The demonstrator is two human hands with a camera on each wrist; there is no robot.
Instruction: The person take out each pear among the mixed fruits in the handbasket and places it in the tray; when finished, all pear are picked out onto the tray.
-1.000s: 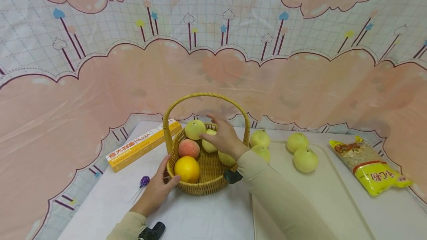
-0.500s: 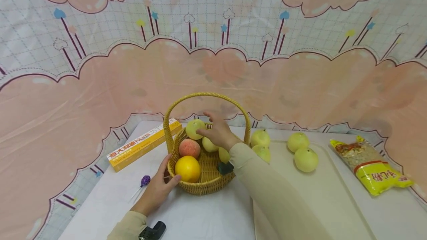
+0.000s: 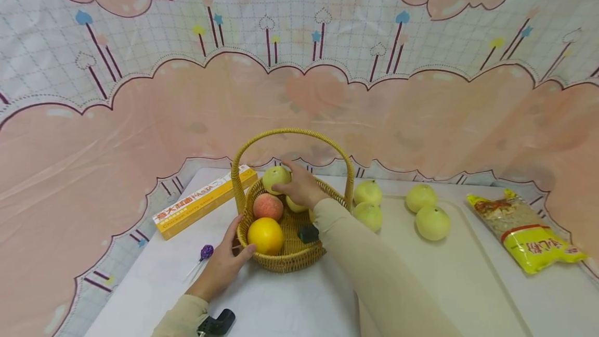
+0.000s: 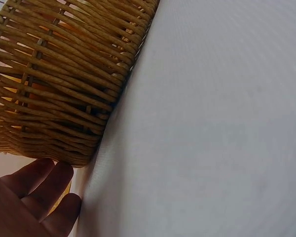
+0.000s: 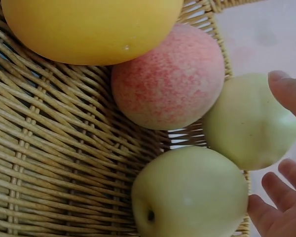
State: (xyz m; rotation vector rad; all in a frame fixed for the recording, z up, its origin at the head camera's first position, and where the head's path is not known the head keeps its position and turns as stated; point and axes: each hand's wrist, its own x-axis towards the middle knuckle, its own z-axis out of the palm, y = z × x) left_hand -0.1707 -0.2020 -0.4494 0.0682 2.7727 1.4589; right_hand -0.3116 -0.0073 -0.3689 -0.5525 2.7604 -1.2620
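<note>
A wicker basket (image 3: 286,263) with a tall arched handle holds an orange (image 3: 265,235), a peach (image 3: 268,207) and several round pale green fruits. My left hand (image 3: 221,270) rests against its near left side, thumb at the rim, fingers spread along the outside wall. Inside the handle, my right hand (image 3: 299,185) is at the rearmost pale green fruit (image 3: 276,178), thumb overlapping its front. In the right wrist view, that fruit (image 5: 249,123) lies beside the peach (image 5: 170,79), and the right fingers are loosely spread by its edge. A second pale green fruit (image 5: 192,190) sits below.
Right of the basket is a cream tray (image 3: 460,274) with several pale green fruits (image 3: 432,222) on and beside it. Farther right lies a yellow food bag (image 3: 524,233). On the left are a pasta box (image 3: 206,202) and a purple lollipop (image 3: 206,252). A patterned curtain hangs behind.
My right hand has moved left, bringing its thumb over the front of the rearmost pale green fruit. The left hand stays at the basket; the view has shifted slightly.
</note>
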